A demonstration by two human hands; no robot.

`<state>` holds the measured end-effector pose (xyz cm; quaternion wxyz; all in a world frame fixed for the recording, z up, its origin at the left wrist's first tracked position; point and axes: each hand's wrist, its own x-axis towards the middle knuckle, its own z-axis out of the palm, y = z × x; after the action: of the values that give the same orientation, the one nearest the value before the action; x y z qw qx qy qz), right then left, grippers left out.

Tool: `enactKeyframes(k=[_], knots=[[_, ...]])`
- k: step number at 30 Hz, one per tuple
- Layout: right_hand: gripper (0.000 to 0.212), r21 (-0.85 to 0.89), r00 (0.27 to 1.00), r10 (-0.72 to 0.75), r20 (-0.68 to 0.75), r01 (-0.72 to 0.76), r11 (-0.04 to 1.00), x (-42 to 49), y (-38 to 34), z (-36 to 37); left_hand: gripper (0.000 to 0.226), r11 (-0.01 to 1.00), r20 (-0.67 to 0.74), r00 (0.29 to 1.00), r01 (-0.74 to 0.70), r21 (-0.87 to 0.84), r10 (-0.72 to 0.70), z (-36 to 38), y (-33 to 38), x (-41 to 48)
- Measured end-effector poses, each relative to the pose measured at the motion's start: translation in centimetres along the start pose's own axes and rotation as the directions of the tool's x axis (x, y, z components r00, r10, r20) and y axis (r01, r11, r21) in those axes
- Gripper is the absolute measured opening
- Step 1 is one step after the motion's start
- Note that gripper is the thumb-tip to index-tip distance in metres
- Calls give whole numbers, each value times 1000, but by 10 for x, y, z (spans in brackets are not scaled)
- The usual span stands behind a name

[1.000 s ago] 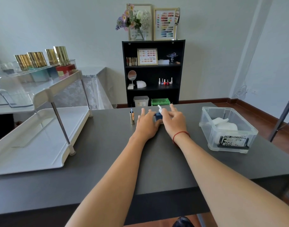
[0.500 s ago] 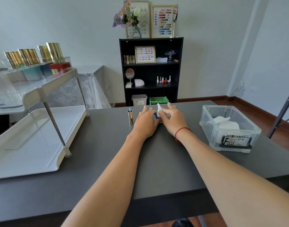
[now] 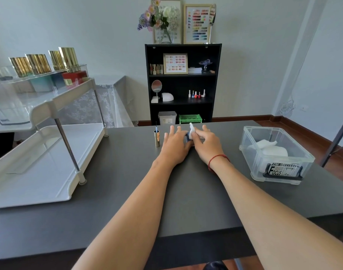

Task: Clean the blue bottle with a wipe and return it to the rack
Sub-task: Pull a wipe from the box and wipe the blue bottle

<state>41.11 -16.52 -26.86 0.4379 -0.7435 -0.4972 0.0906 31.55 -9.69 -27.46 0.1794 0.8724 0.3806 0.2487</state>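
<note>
Head view. Looks down along two bare forearms onto a dark grey table (image 3: 196,191).

Left hand (image 3: 175,145): palm down near the table's far edge, fingers straight and spread, thumb side touching the blue bottle (image 3: 187,137). Thumb hidden.

Right hand (image 3: 206,145): just beside the left, fingers curled, pinching a white wipe (image 3: 192,131) against the bottle's top and right side. Red cord round that wrist.

Blue bottle: down on the tabletop between the two hands, mostly covered, only a dark blue sliver showing. Well apart from the rack (image 3: 50,152).

Rack: white, two tiers, at the table's left end. Gold-topped items on the upper tier, too distorted to name.

Gold cap (image 3: 157,138): upright just left of the left hand, thin brush pointing up.

Clear plastic bin (image 3: 254,164): on the table's right side, apart from the hands, white wipes inside, "FOCUS" label on the front clip.

Black bookshelf (image 3: 218,84): against the far wall.
</note>
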Motion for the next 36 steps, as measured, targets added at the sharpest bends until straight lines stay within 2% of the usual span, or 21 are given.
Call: enactKeyframes(k=[9,16,22,27,32,36], knots=[[30,64,993,-38,-115,45,997,-1,1,-3,45,1000,23,1000,12,-14,-12,-1,1,0],[38,-19,1000,-10,-10,9,1000,-1,1,1,43,1000,33,999,10,-5,-10,-2,0,0],[28,72,996,-20,-90,27,997,-2,2,-4,46,999,21,1000,18,40,-19,-2,2,-1],[24,135,993,-6,-114,22,991,-4,0,-6,45,1000,26,1000,10,-6,-10,-2,1,-1],[33,120,999,15,-51,-9,993,-2,1,-4,46,1000,38,999,10,-19,-10,-2,0,1],[40,23,1000,9,6,-9,1000,-2,1,0,43,1000,33,999,5,-26,-4,-1,-1,1]])
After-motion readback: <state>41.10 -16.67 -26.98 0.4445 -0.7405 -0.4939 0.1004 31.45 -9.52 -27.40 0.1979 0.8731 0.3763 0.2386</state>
